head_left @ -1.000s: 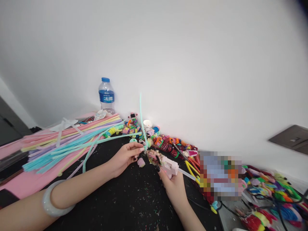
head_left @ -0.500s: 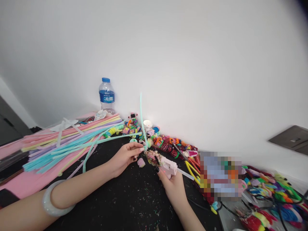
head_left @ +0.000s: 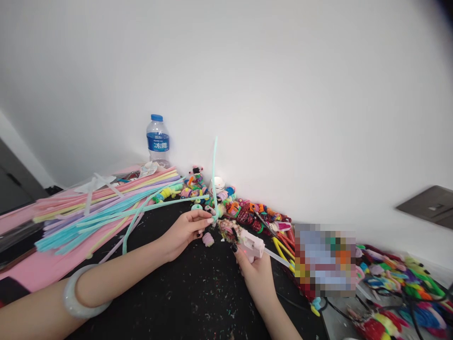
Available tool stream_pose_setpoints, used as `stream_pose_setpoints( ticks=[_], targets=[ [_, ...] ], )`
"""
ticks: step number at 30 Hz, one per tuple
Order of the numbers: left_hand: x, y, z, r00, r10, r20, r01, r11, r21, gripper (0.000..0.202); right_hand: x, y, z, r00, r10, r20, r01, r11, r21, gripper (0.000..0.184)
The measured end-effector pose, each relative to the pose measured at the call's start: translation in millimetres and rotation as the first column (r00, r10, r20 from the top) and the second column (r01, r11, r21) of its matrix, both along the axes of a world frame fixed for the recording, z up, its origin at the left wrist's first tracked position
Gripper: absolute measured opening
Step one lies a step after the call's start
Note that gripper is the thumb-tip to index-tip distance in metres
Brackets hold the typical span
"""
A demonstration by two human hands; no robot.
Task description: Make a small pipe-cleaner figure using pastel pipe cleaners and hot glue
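Observation:
My left hand pinches the lower end of a mint-green pipe cleaner, whose long free part stands upright. Wrapped in my right hand is a pale pink hot glue gun with a clear glue stick coming out of its back. Bits of coloured fuzz cover the gun's front, which points at the pinched end of the pipe cleaner. Whether the nozzle touches it I cannot tell. A small lilac fuzzy piece lies on the black table just below my left fingertips.
Bundled pastel pipe cleaners spread over the left side. A water bottle and a white paper cup stand near the wall. Colourful fuzzy figures line the back, with more at right. Scraps dot the black tabletop.
The glue gun has drawn slightly right, a little away from my left fingertips. The upright pipe cleaner's top has shifted to the right.

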State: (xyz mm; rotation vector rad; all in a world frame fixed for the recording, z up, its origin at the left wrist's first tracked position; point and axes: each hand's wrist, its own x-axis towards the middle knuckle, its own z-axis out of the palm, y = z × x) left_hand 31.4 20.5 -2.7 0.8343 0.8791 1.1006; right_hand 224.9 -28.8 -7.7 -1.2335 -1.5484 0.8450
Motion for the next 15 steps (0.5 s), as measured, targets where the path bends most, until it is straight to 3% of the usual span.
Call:
stream_pose_setpoints(
  ticks=[15],
  targets=[
    [-0.3,-0.1,-0.3,1.000,-0.011,-0.024,0.011,1.000,0.012,0.021,0.4,-0.1,-0.1,0.999,-0.026,0.021,0.025,0.999,0.042,0.028]
  ],
)
